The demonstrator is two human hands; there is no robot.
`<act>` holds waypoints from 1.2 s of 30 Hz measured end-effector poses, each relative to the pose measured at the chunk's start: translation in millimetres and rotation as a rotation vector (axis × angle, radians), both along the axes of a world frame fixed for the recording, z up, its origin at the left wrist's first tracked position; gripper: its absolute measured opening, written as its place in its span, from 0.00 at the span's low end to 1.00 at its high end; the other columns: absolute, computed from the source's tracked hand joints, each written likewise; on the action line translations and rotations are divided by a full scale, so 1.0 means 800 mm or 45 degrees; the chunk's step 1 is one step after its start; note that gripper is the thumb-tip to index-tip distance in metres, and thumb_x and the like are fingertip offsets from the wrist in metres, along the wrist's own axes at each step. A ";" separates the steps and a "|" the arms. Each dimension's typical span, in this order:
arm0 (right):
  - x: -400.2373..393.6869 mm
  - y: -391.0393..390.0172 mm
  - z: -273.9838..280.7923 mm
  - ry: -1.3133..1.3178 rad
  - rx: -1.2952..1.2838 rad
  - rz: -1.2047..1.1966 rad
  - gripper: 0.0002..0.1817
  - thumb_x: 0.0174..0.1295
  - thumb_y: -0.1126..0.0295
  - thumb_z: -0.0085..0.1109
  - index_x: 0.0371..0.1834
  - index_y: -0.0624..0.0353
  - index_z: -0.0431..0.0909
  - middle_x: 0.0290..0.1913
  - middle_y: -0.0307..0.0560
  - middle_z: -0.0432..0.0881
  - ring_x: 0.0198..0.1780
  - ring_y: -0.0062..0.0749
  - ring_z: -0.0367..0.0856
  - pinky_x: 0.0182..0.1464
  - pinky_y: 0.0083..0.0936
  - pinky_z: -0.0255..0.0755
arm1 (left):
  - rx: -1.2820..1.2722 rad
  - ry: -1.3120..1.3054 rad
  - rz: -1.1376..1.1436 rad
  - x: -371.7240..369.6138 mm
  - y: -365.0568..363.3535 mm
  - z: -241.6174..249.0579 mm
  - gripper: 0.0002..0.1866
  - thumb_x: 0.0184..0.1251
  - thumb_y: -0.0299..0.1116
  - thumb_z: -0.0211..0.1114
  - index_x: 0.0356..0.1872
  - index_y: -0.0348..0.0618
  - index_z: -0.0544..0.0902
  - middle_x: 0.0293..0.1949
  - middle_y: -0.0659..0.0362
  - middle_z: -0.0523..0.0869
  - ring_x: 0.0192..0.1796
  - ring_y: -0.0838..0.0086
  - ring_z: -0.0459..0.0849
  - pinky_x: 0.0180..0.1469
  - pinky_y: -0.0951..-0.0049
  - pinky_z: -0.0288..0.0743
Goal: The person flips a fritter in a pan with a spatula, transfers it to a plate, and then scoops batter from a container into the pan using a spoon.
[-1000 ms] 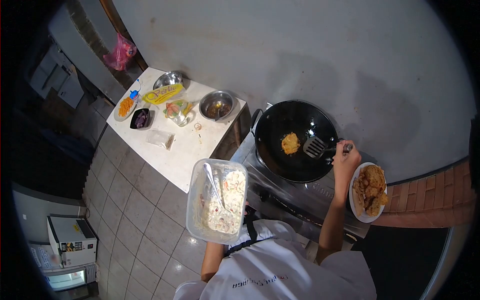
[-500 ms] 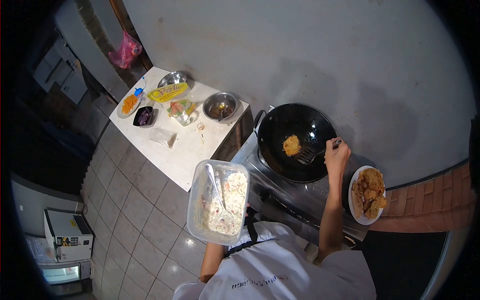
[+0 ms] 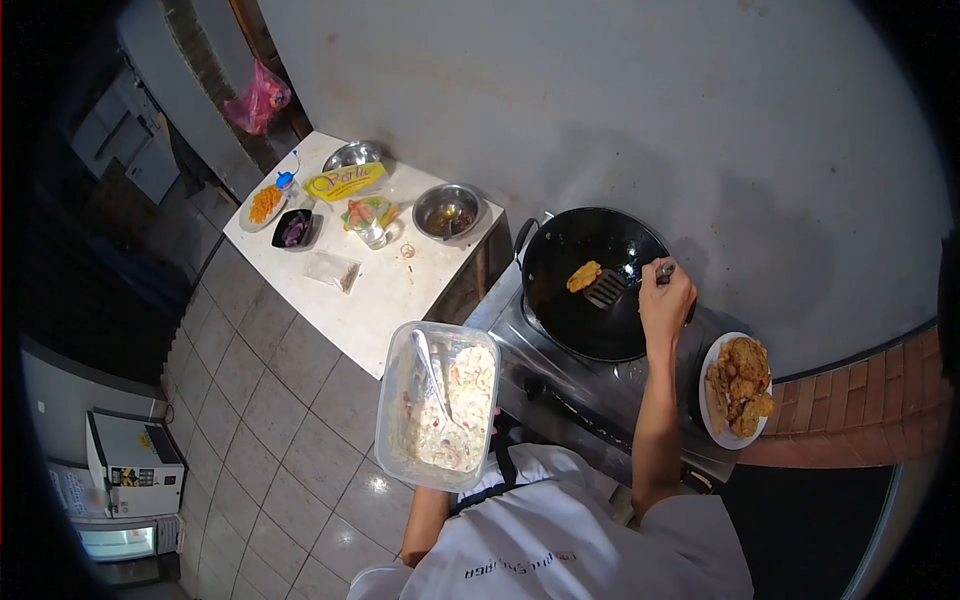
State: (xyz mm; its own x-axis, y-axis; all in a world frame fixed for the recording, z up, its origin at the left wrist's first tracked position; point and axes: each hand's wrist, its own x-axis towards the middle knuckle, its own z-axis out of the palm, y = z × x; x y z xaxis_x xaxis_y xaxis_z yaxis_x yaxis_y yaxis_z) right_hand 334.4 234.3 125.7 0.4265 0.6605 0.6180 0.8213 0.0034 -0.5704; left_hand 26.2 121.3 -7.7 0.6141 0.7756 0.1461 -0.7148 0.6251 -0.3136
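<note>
In my right hand (image 3: 668,300) is the handle of a slotted turner (image 3: 605,290), its head low inside a black wok (image 3: 610,335). A small golden fritter (image 3: 583,277) sits against the turner's front edge and looks tilted, showing a narrow side. My left forearm (image 3: 427,522) reaches under a clear plastic container (image 3: 393,440), which the mostly hidden left hand holds up beside the stove. Inside the container are a pale, chunky batter (image 3: 470,385) and a metal spoon (image 3: 432,375).
The wok rests on a steel stove (image 3: 560,390). To its right is a white plate (image 3: 712,425) of fried fritters (image 3: 745,375). A white table (image 3: 340,320) at left bears metal bowls (image 3: 446,212), a yellow packet (image 3: 345,182) and a black dish (image 3: 293,229). A grey wall (image 3: 600,90) rises behind.
The turner has moved left and up against the fritter. The fritter has gone from lying flat to tilted, slightly farther back in the wok. The container has stayed nearly still.
</note>
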 end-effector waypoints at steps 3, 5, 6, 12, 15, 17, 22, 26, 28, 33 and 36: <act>-0.006 0.005 -0.001 0.080 0.022 0.067 0.12 0.59 0.77 0.57 0.21 0.71 0.68 0.19 0.55 0.71 0.20 0.47 0.72 0.27 0.36 0.63 | 0.030 0.009 0.054 -0.003 -0.006 -0.020 0.51 0.58 0.73 0.52 0.76 0.51 0.52 0.62 0.23 0.60 0.56 0.27 0.72 0.47 0.35 0.77; -0.004 0.010 -0.007 0.093 0.024 0.075 0.12 0.59 0.77 0.57 0.21 0.71 0.68 0.19 0.55 0.71 0.20 0.47 0.72 0.27 0.37 0.62 | 0.090 -0.025 0.120 -0.004 -0.009 -0.051 0.52 0.58 0.74 0.52 0.76 0.51 0.51 0.62 0.23 0.60 0.56 0.28 0.72 0.48 0.36 0.77; -0.003 0.012 -0.010 0.107 0.026 0.081 0.12 0.59 0.77 0.57 0.21 0.71 0.68 0.19 0.55 0.71 0.20 0.48 0.72 0.26 0.37 0.62 | 0.091 -0.027 0.121 -0.005 -0.010 -0.040 0.52 0.58 0.74 0.52 0.76 0.51 0.51 0.62 0.23 0.60 0.56 0.28 0.72 0.48 0.36 0.77; 0.020 -0.003 -0.033 0.168 0.094 -0.076 0.11 0.60 0.75 0.58 0.22 0.69 0.73 0.17 0.53 0.75 0.17 0.41 0.76 0.24 0.33 0.67 | -0.010 -0.002 0.046 -0.016 -0.015 -0.024 0.53 0.57 0.75 0.51 0.76 0.50 0.51 0.63 0.23 0.59 0.55 0.28 0.73 0.50 0.34 0.75; 0.031 -0.021 -0.028 0.308 0.086 -0.121 0.12 0.62 0.72 0.57 0.23 0.69 0.76 0.13 0.48 0.75 0.12 0.29 0.77 0.17 0.27 0.69 | 0.000 -0.125 0.067 -0.016 -0.014 -0.033 0.52 0.58 0.75 0.49 0.75 0.47 0.52 0.66 0.26 0.58 0.58 0.22 0.67 0.52 0.28 0.71; 0.032 -0.028 -0.032 0.369 0.093 -0.146 0.12 0.62 0.72 0.56 0.23 0.69 0.76 0.13 0.48 0.76 0.13 0.29 0.77 0.17 0.26 0.70 | 0.007 -0.202 0.071 -0.017 -0.010 -0.039 0.52 0.59 0.75 0.47 0.75 0.45 0.53 0.68 0.28 0.57 0.60 0.18 0.63 0.53 0.24 0.68; 0.032 -0.038 -0.051 0.530 0.005 -0.107 0.10 0.63 0.75 0.54 0.28 0.72 0.76 0.20 0.51 0.81 0.15 0.26 0.78 0.15 0.21 0.74 | -0.020 -0.006 0.129 -0.022 -0.013 -0.046 0.52 0.59 0.75 0.48 0.75 0.47 0.52 0.65 0.25 0.59 0.57 0.21 0.68 0.48 0.31 0.74; 0.024 -0.032 -0.065 0.594 0.064 -0.036 0.14 0.65 0.73 0.53 0.23 0.70 0.74 0.17 0.49 0.79 0.13 0.26 0.77 0.13 0.23 0.71 | -0.026 0.110 0.033 -0.024 -0.011 -0.016 0.52 0.58 0.76 0.47 0.75 0.49 0.52 0.60 0.22 0.63 0.53 0.27 0.75 0.42 0.38 0.80; 0.024 -0.034 -0.064 0.604 -0.028 -0.020 0.12 0.66 0.75 0.51 0.26 0.70 0.74 0.22 0.49 0.81 0.14 0.23 0.76 0.13 0.20 0.72 | -0.035 0.126 0.040 -0.024 -0.015 -0.018 0.52 0.58 0.76 0.46 0.75 0.49 0.52 0.60 0.22 0.63 0.53 0.27 0.75 0.42 0.38 0.80; 0.016 -0.027 -0.076 0.498 -0.050 -0.083 0.14 0.67 0.73 0.52 0.23 0.66 0.72 0.17 0.46 0.78 0.10 0.23 0.72 0.10 0.22 0.64 | -0.036 0.188 0.049 -0.028 -0.011 -0.032 0.53 0.58 0.77 0.45 0.75 0.48 0.51 0.60 0.23 0.63 0.52 0.28 0.76 0.41 0.37 0.79; 0.026 -0.022 -0.087 0.369 0.002 -0.099 0.14 0.64 0.73 0.54 0.20 0.67 0.72 0.16 0.49 0.78 0.10 0.29 0.73 0.11 0.27 0.63 | -0.046 0.205 0.030 -0.029 -0.012 -0.039 0.52 0.58 0.77 0.44 0.75 0.48 0.53 0.59 0.23 0.64 0.51 0.28 0.77 0.41 0.38 0.80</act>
